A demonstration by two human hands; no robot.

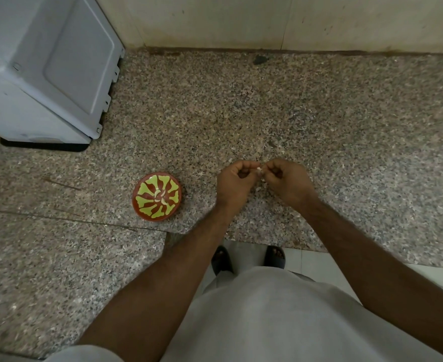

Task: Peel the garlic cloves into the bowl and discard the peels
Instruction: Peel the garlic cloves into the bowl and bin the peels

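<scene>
We held both hands together above the speckled granite surface (319,105), right of the bowl (157,196). Our left hand (237,180) and right hand (287,181) had their fingers curled in, and the fingertips of both met on a small pale clove (259,170), pinching it between them. The clove was mostly hidden, so we could not tell how much skin remained. The bowl, red-brown with yellow-green markings, sat on the surface well apart from our hands, with a few pale peeled cloves (163,198) lying in its middle. A white appliance (45,69) stood at the far left, against the wall (241,19).
</scene>
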